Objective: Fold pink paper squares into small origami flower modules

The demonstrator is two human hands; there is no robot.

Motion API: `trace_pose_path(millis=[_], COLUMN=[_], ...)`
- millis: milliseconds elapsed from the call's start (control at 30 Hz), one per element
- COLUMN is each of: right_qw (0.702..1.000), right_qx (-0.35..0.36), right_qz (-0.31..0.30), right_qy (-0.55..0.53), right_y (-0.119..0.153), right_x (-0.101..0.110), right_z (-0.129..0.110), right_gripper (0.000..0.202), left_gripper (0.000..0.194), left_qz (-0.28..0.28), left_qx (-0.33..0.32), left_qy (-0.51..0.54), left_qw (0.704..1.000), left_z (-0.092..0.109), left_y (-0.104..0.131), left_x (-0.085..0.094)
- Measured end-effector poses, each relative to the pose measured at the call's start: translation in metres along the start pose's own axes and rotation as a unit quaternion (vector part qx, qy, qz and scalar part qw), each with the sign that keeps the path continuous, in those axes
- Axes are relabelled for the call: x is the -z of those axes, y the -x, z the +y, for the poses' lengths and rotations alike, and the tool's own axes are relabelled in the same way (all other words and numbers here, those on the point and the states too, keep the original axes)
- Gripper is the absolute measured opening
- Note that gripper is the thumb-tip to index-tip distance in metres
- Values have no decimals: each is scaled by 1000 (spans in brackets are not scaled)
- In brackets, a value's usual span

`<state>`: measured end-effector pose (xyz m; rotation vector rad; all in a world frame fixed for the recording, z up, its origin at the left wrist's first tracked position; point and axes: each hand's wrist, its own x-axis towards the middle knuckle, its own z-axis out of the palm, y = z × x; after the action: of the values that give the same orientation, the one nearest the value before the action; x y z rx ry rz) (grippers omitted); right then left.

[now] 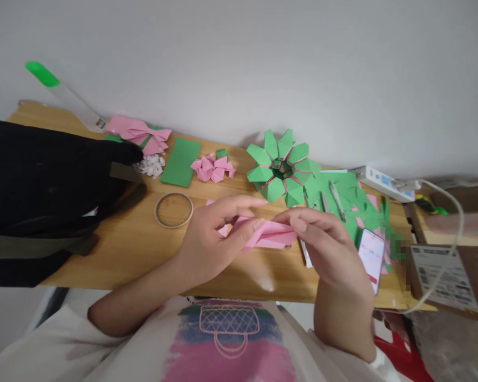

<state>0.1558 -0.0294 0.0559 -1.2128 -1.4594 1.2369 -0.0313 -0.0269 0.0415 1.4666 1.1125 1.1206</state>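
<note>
A folded pink paper piece (271, 235) is held over the wooden table (131, 254), close to its front edge. My left hand (217, 233) pinches its left end between thumb and fingers. At the right end, my right hand (322, 233) grips it with thumb and fingertips. Just beyond my hands stands a green and pink folded-paper ring (276, 188) with petal-like flaps. Left of it lie several small pink folded pieces (213, 168) and a green paper sheet (181, 162). A roll of tape (173, 210) rests left of my left hand.
A black bag (56, 196) covers the table's left end. Pink folded papers (143, 135) and white scraps (152, 165) lie beside it. To the right are green paper scraps (342, 185), a cutter (338, 200), a phone (371, 257), and a power strip (386, 183) with a cable.
</note>
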Motion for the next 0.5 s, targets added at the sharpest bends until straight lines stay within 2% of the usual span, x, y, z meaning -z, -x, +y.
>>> trace_pose_path(millis=[200, 367, 500], right_qw=[983, 973, 971], right_qx=[-80, -59, -55], right_qz=[-157, -188, -189], right_qy=[43, 120, 135], right_y=[-19, -26, -26], right_x=[6, 8, 10], right_z=[-21, -28, -26], right_gripper=[10, 10, 11], left_gripper=[17, 19, 15], left_qz=[-27, -51, -54], left_qx=[-32, -19, 36], left_qy=[-61, -59, -1], left_qw=[997, 997, 998], left_z=[3, 2, 0], left_y=[-2, -6, -10], left_x=[3, 6, 9])
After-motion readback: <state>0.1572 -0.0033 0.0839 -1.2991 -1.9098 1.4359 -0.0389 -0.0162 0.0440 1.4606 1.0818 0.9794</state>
